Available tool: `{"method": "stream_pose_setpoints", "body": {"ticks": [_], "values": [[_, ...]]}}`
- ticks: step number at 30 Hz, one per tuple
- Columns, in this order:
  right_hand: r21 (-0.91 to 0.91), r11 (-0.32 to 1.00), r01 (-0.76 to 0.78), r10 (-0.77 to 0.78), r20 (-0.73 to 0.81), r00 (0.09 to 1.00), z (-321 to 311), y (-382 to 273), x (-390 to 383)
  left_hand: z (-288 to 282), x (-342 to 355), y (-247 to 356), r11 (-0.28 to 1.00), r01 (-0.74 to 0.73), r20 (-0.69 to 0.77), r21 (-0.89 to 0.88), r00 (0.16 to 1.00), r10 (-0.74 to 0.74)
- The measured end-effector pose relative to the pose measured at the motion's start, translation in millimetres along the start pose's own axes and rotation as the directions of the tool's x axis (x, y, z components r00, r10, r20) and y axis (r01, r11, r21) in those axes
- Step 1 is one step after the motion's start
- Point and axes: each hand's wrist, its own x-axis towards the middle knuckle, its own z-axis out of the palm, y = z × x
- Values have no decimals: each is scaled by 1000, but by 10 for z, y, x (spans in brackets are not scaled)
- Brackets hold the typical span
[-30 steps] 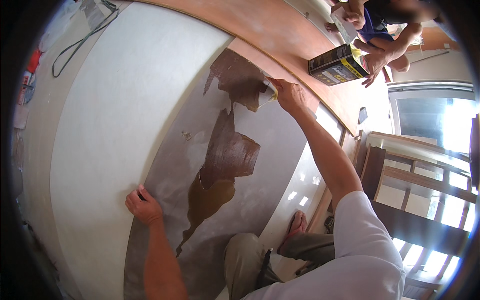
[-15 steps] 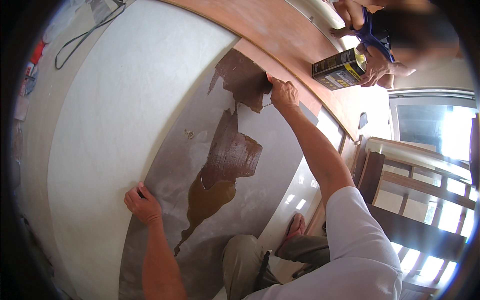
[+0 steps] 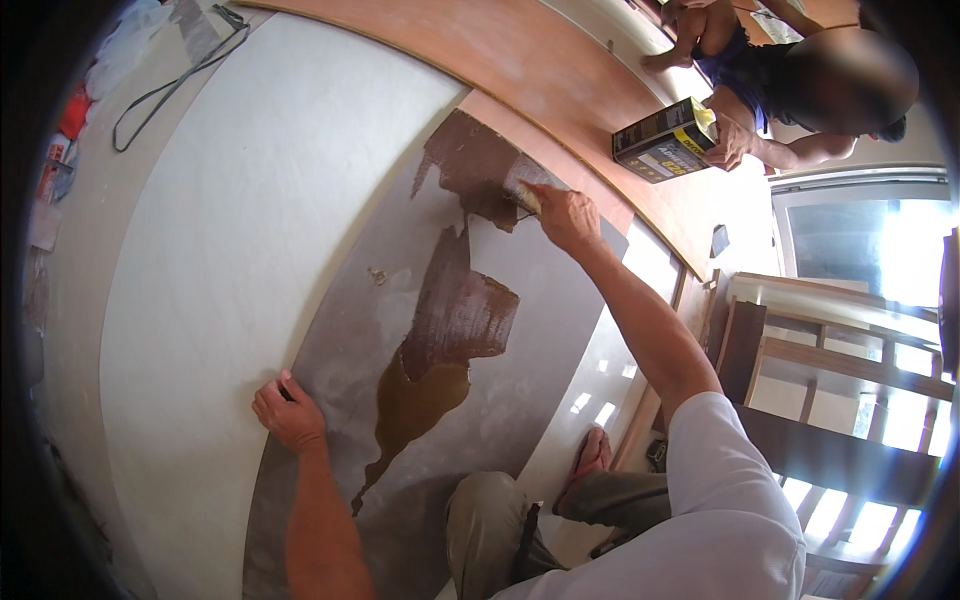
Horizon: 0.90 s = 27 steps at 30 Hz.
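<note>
A grey sheet (image 3: 545, 335) lies before me, with a wet amber-brown glue puddle (image 3: 418, 402) and brown smears (image 3: 463, 310) spread up toward its far end. In my right hand (image 3: 570, 220) is a small pale flat spreader (image 3: 529, 200), pressed to the far smear; my fingers hide most of it. At the sheet's left edge rests my left hand (image 3: 290, 412), fingers curled and thumb up. A dark spot shows between thumb and fingers, but I cannot tell whether something is held there.
A co-worker's hand (image 3: 735, 142) steadies a black and yellow rectangular can (image 3: 660, 140) on the reddish-brown board (image 3: 560, 75) at the far right. A large whitish sheet (image 3: 220, 230) lies to the left, a dark cord (image 3: 180, 75) beyond it. Wooden shelving (image 3: 840, 400) stands right.
My right hand has drawn the spreader slightly nearer along the right side of the far smear. The co-worker's can has shifted a little left in view. My left hand stays at the edge.
</note>
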Motion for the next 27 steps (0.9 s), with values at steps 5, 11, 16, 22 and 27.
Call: {"method": "stream_pose_setpoints", "body": {"ticks": [5,11,16,22,27], "values": [[-109,994,-26,10,-150,989,137,94,293,24,18,68,1000,-9,13,-15,1000,9],[-170,985,24,-59,-200,978,235,-31,497,18,15,38,1000,-15,-9,1,1000,15],[-213,976,33,-75,-192,978,302,-82,569,19,10,15,1000,-26,3,10,1000,26],[-146,988,57,-83,-177,981,369,-23,620,-5,24,54,1000,-24,-13,4,1000,24],[-195,980,37,-49,-58,997,187,-85,540,41,27,38,999,-50,-12,0,999,50]]}}
